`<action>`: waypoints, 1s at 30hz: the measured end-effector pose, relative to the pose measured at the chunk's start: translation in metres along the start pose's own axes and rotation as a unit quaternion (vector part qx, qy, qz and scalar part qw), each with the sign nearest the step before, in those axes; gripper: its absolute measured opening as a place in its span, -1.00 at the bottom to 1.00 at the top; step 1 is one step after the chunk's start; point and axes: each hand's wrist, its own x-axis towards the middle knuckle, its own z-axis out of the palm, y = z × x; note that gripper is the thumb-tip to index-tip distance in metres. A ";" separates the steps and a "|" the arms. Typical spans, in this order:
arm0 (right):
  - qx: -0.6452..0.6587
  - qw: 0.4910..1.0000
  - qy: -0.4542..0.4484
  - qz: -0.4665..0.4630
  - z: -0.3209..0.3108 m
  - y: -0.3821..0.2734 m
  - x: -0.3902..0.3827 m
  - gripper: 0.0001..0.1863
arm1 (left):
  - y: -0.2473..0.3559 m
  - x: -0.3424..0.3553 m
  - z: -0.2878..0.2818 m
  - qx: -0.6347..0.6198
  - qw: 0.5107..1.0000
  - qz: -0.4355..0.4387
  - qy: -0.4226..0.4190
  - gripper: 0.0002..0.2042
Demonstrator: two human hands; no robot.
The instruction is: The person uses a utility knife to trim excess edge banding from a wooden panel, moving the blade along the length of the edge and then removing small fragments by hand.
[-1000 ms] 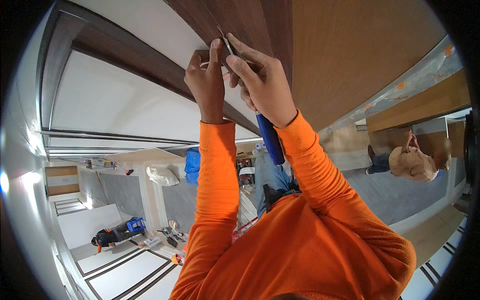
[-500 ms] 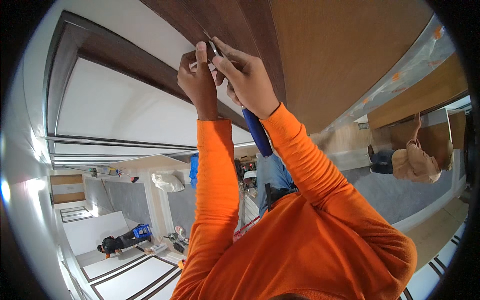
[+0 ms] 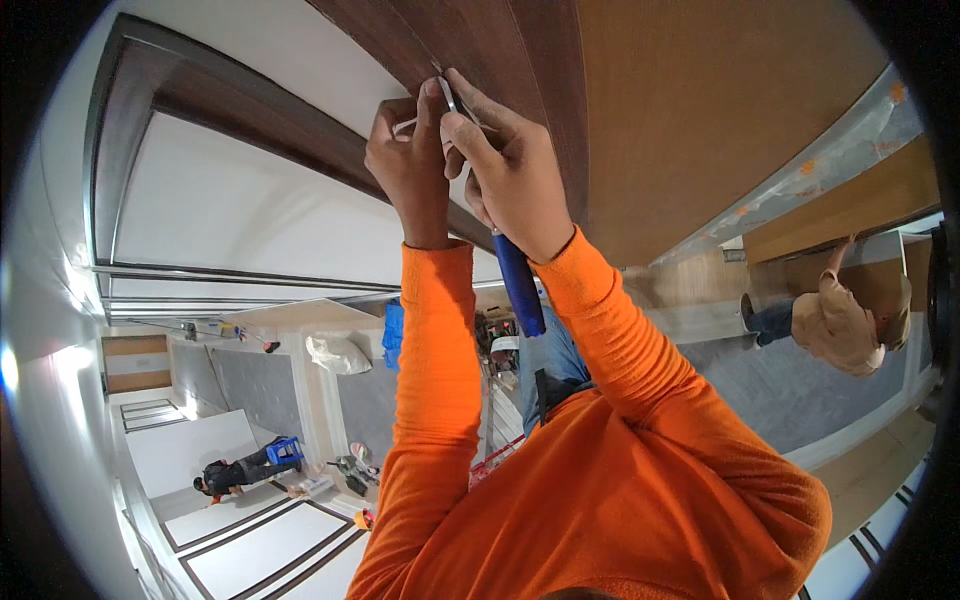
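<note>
My right hand (image 3: 520,180) is closed around a slim tool with a bare metal blade (image 3: 449,97) and a blue handle (image 3: 517,285); its exact kind is unclear. The handle sticks out below my palm, while my thumb and forefinger pinch the metal part. Right beside it, my left hand (image 3: 412,160) is closed with its fingers curled, one fingertip against the blade near its tip. Whatever those fingers hold is hidden. Both hands are raised at a dark brown wood strip (image 3: 480,50), where the tool tip meets a small light mark.
A broad lighter brown wood panel (image 3: 700,110) lies right of the strip, a white panel (image 3: 250,200) left. Below are a white sack (image 3: 337,354) and a blue bag (image 3: 392,330). One person (image 3: 840,320) works at far right, another (image 3: 240,472) at lower left.
Both hands and the tool have shifted slightly right in view, together with the wood strip. The tip stays at the strip. The person at right has moved a little.
</note>
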 end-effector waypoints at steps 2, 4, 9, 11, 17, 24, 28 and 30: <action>0.006 1.000 0.012 -0.005 0.000 0.001 -0.001 -0.51 | 0.003 -0.001 0.001 0.013 0.999 0.031 0.001 -0.52; 0.021 0.999 0.026 -0.010 0.008 0.000 -0.002 -0.51 | 0.005 -0.002 -0.001 0.020 0.999 0.040 -0.002 -0.52; 0.016 0.999 0.022 0.018 0.011 0.000 -0.001 -0.51 | -0.002 0.001 -0.003 0.015 0.999 0.051 0.008 -0.52; 0.019 0.999 0.020 -0.021 0.009 0.005 0.007 -0.51 | 0.005 0.002 0.000 -0.001 0.999 0.039 0.000 -0.53; 0.005 1.000 0.006 0.020 0.007 0.001 0.005 -0.51 | 0.011 0.004 0.000 0.056 0.998 0.032 0.018 -0.52; -0.028 0.999 0.024 0.002 0.010 -0.001 0.000 -0.52 | 0.013 0.000 -0.002 0.034 0.999 0.027 0.006 -0.51; -0.030 0.997 0.061 -0.039 0.015 0.005 -0.002 -0.51 | 0.010 0.000 0.001 0.044 0.997 0.054 0.013 -0.52; -0.026 0.995 0.069 -0.062 0.021 0.012 -0.002 -0.51 | 0.008 0.000 -0.003 0.049 0.997 0.058 0.007 -0.52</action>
